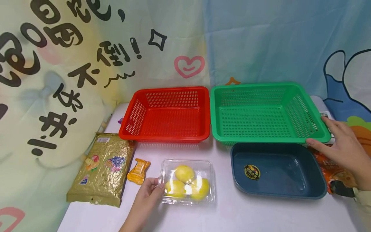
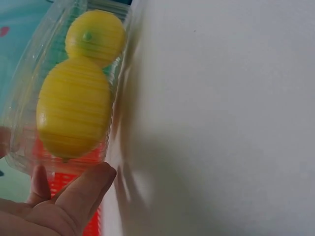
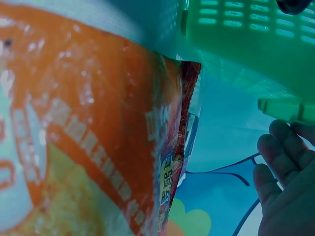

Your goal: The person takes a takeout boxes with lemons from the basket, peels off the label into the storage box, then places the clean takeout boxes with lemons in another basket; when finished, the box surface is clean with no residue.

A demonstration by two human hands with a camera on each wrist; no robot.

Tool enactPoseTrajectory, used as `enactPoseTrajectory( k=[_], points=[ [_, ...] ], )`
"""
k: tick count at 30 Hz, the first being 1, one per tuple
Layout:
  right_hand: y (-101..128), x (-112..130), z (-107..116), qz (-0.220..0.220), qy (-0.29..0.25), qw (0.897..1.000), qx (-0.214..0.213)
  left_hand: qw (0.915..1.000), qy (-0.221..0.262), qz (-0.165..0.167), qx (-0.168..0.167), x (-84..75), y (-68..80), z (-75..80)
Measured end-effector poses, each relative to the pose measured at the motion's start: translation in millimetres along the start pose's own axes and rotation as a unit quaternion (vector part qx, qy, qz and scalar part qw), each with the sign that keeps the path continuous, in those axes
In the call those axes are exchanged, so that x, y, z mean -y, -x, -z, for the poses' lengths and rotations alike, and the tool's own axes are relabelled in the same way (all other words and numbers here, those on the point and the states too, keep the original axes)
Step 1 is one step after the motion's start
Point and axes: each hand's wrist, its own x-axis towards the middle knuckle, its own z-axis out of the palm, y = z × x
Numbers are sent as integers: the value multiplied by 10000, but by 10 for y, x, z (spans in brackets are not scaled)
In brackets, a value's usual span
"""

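Clear plastic clamshell box (image 1: 187, 182) with three lemons (image 1: 185, 183) inside, flat on the white table (image 1: 232, 212). Left hand (image 1: 146, 196) at its near-left corner: thumb and fingertips pinch the box edge. Left wrist view confirms: thumb (image 2: 81, 189) pressed against the transparent wall, two of the lemons (image 2: 74, 113) visible through it.

Right hand (image 1: 343, 148) on the far-right corner of the green slotted basket (image 1: 268, 112); fingers extended along the rim, thumb at the front edge, lying against it rather than curled round. Right wrist view: fingertips (image 3: 275, 157) just under the green rim (image 3: 285, 110), orange snack bag (image 3: 88, 137) filling the frame beside the palm.

Outward from the left hand: small orange wrapped sweet (image 1: 139, 170) just left of the fingertips; beyond it a gold foil bag with fruit print (image 1: 101, 169). Red slotted basket (image 1: 168, 114) ahead of the hand, side touching the green basket.

Outward from the right hand: dark blue tray (image 1: 276, 170) with a round sticker, just left of the wrist, in front of the green basket. The orange snack bag (image 1: 333, 170) lies under the forearm, partly tucked below the tray's right edge.

Printed cloth backdrop (image 1: 87, 64) behind everything.
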Motion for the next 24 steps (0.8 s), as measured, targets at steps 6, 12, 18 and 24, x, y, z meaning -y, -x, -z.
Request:
enactPoseTrajectory(
  k=[6,12,18,24],
  points=[
    [-2,-5,-2,-1,-9,10000,0,10000,-56,62,-4,-63,-9,17],
    [1,-17,-9,1,-28,10000,-5,9999,2,112,-75,-181,-50,38],
    [8,-21,-12,-31,-39,10000,11,9999,141,-23,9,-392,-94,63],
    [7,-9,-17,-42,-62,10000,36,9986,391,-161,308,-642,-138,78]
  ],
)
